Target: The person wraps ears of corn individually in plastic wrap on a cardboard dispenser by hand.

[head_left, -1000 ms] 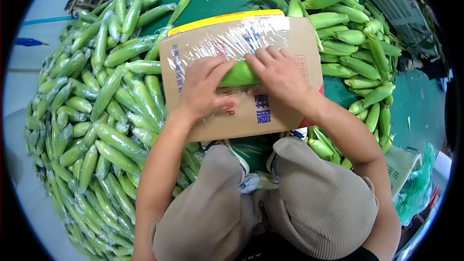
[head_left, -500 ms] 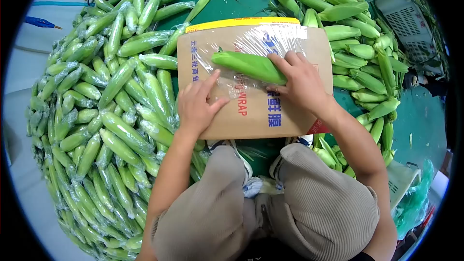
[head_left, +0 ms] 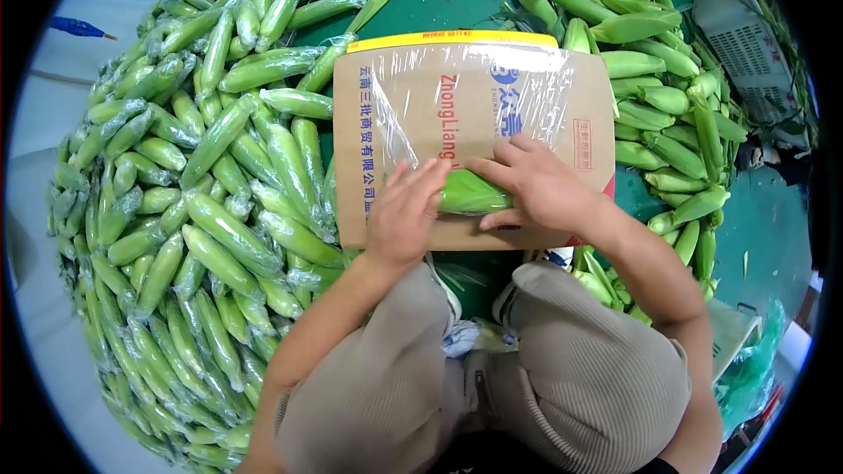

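A green ear of corn in its husk (head_left: 472,192) lies crosswise near the front edge of a printed cardboard box (head_left: 360,167). My left hand (head_left: 402,215) closes over its left end. Around the right end, my right hand (head_left: 537,186) grips with fingers on the far side and thumb on the near side. Clear plastic film (head_left: 413,88) stretches over the box top from the yellow back edge (head_left: 448,38) down to the corn. Both tips of the ear are hidden by my hands.
A big heap of film-wrapped corn ears (head_left: 219,246) fills the left side. Unwrapped ears (head_left: 654,114) pile up on the right. White plastic crates (head_left: 746,44) stand at the far right, near a green plastic bag (head_left: 757,369). My knees (head_left: 593,369) are just in front of the box.
The corn has come toward me, from mid-box to near its front edge, with the film drawn out behind it. My left hand has moved from the film onto the ear's left end.
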{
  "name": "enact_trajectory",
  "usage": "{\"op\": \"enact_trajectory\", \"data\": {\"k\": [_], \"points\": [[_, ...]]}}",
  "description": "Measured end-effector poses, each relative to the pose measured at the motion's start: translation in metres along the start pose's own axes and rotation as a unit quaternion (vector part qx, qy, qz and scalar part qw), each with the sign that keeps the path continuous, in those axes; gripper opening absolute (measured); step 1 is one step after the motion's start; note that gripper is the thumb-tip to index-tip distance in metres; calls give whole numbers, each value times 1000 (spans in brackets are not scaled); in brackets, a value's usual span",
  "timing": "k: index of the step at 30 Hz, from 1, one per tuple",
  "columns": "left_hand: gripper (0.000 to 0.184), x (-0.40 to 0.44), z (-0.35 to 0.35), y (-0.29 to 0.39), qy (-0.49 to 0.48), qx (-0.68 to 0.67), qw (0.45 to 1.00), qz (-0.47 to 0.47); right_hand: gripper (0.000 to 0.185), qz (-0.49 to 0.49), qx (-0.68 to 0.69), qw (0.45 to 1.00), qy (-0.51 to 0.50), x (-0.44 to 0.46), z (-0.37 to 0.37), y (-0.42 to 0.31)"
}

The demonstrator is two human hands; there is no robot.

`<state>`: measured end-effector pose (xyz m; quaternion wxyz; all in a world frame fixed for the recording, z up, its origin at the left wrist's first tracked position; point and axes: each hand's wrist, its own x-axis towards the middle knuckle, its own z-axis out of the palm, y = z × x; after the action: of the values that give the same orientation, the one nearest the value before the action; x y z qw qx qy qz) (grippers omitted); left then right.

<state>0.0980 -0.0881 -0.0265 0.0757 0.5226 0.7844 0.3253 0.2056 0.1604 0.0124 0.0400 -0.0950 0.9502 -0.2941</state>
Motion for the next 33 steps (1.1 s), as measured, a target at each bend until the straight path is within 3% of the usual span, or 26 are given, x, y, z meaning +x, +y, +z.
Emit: {"op": "enact_trajectory", "data": {"k": [3, 5, 7, 8, 9, 10, 11, 12, 14, 16, 17, 19, 21, 22, 23, 24, 25, 26, 27, 29, 30, 31, 32, 33], "points": [[50, 48, -2, 1, -43, 87, 995, -21, 77, 11, -67, 991, 113, 6, 4, -1], [55, 101, -2, -30, 11, 278, 960, -5, 79, 36, -74, 983, 164, 22, 8, 10], [53, 157, -33, -44, 137, 374, 917, 19, 77, 29, -121, 976, 180, 43, 4, 25], [44, 173, -36, -51, 208, 293, 933, -2, 76, 30, -145, 972, 183, 48, 1, 33], [41, 173, -41, -44, 217, 97, 969, -75, 75, 28, -143, 975, 167, 54, -4, 38], [38, 170, -45, -34, 211, -103, 962, -140, 74, 30, -141, 977, 157, 60, -11, 42], [38, 156, -43, -31, 175, -53, 975, -123, 73, 33, -137, 979, 149, 65, -16, 48], [39, 141, -37, -20, 134, 61, 989, -35, 72, 57, -119, 983, 124, 68, -19, 56], [39, 122, -27, -4, 53, 288, 945, 143, 68, 93, -82, 989, 76, 81, -23, 71], [42, 119, -7, -7, 133, 317, 923, 175, 62, 140, 123, 982, 37, 81, -42, 65], [43, 114, 0, -8, 174, 329, 909, 185, 61, 139, 158, 977, -6, 75, -48, 56], [43, 109, 0, -17, 108, 291, 938, 153, 61, 103, 126, 984, -73, 75, -53, 54], [45, 107, -2, -13, 37, 226, 967, 112, 62, 32, -2, 992, -122, 83, -59, 58], [44, 107, -5, -8, -17, 195, 978, 67, 56, 83, 35, 986, -139, 88, -68, 58], [44, 109, -11, -1, -75, 163, 984, 22, 48, -29, 20, 998, -45, 96, -64, 69], [44, 111, -16, 6, -136, 131, 982, -23, 46, -73, -21, 997, 8, 101, -41, 75], [44, 115, -19, 9, -154, 129, 979, -7, 47, -111, -65, 990, 64, 105, -19, 80], [46, 120, -24, 15, -219, 112, 969, -28, 53, -86, -134, 984, 76, 110, -3, 70], [48, 125, -30, 21, -278, 96, 954, -51, 62, -25, -141, 989, -40, 109, 0, 69], [47, 119, -28, 20, -359, 86, 924, -101, 64, -43, -166, 985, 4, 105, 12, 70], [47, 112, -33, 29, -346, 26, 933, -96, 65, -55, -178, 982, 25, 102, 19, 71], [47, 107, -38, 42, -434, 22, 888, -149, 67, -58, -179, 981, 46, 101, 25, 73], [45, 95, -40, 50, -491, -121, 848, -158, 67, -57, -174, 982, 48, 101, 26, 72], [45, 55, -14, 40, -537, -163, 820, -108, 67, -54, -169, 983, 48, 100, 25, 70]]}}
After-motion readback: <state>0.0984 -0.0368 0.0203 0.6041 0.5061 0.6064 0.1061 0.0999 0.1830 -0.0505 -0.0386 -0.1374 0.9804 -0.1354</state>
